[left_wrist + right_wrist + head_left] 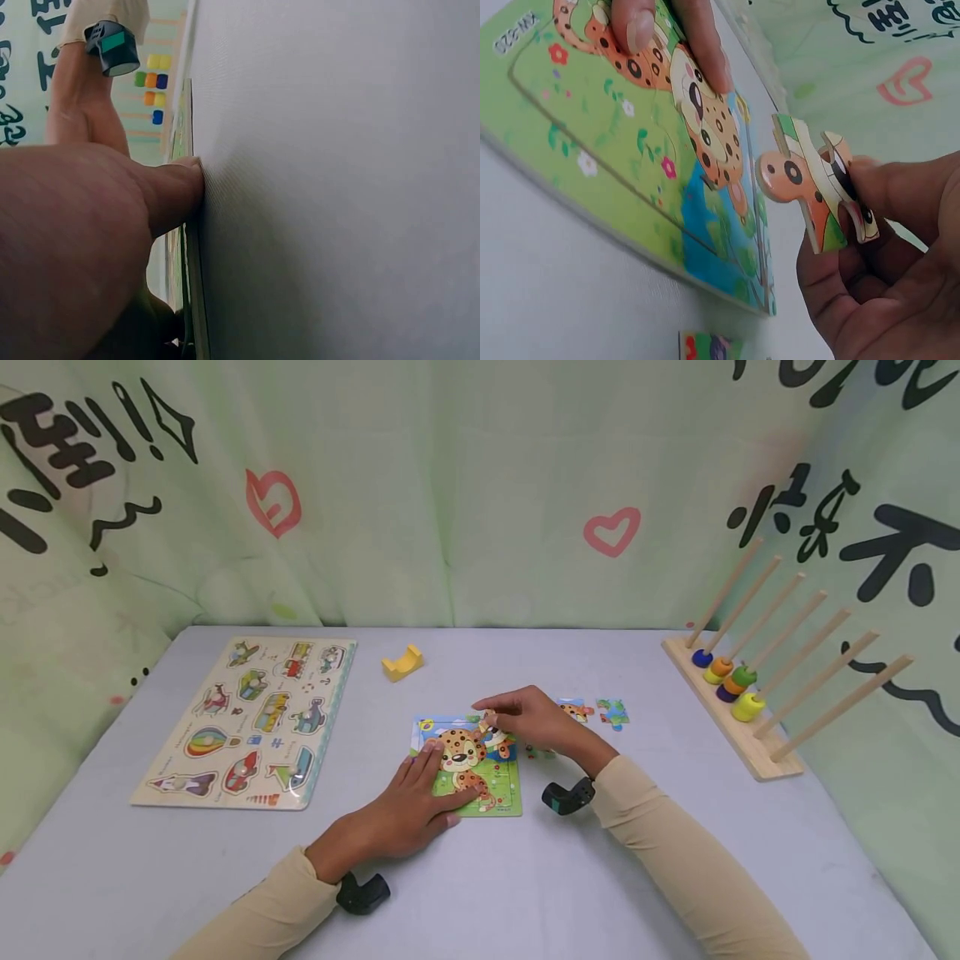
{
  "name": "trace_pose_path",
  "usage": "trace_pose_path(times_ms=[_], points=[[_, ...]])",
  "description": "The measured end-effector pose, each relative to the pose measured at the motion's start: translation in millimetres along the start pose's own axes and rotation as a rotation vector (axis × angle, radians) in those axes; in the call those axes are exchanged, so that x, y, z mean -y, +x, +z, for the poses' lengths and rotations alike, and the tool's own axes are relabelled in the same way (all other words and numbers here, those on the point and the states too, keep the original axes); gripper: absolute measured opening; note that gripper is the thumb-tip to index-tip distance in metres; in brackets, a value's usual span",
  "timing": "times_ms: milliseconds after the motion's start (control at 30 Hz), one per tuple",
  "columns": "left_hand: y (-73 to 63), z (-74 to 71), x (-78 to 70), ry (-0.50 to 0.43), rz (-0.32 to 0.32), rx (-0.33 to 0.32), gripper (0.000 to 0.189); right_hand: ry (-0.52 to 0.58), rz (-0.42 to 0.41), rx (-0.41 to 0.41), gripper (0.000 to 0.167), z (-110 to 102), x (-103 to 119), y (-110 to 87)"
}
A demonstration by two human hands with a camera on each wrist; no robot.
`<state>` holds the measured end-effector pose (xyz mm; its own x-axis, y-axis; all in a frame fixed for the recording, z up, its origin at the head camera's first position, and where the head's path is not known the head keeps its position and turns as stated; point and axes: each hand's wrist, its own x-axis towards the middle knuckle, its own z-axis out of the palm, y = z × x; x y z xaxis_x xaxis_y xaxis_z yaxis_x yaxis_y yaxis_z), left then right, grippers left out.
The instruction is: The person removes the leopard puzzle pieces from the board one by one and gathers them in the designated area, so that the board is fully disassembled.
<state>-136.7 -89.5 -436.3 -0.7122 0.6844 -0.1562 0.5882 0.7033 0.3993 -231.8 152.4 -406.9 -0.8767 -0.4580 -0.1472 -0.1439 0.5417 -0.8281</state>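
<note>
A leopard jigsaw puzzle board (506,793) lies in front of me, green with a blue top. My left hand (408,802) rests on its left side, fingers extended over the picture and thumb near the lower edge. In the right wrist view, two left fingers (701,45) touch the leopard picture. My right hand (532,718) pinches a jigsaw piece (802,172) between thumb and fingers over the board's upper right. The piece is tilted and shows orange spotted fur, cream and green. Close to the board's right side, a loose piece (540,752) is partly covered by my right wrist.
Two more loose jigsaw pieces, one orange-spotted (576,710) and one blue-green (613,714), lie right of the board. A vehicle puzzle board (247,718) occupies the left. Behind stands a yellow curved block (402,662). A wooden peg rack (776,764) with coloured beads is far right.
</note>
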Motion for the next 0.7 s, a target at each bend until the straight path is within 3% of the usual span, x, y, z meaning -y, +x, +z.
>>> trace_pose_path(times_ms=[200,467,700], points=[[1.1,2.0,1.8,-0.004,-0.004,0.004,0.046,0.009,0.002,-0.022,0.032,-12.1,-5.5,-5.8],[1.5,4.3,2.9,0.001,0.012,-0.008,0.046,0.101,0.017,-0.032,0.031,-29.7,-14.3,-18.2],[0.4,2.8,1.1,-0.003,0.010,-0.014,0.046,0.071,0.052,-0.061,0.029,-41.8,-25.9,-27.6]])
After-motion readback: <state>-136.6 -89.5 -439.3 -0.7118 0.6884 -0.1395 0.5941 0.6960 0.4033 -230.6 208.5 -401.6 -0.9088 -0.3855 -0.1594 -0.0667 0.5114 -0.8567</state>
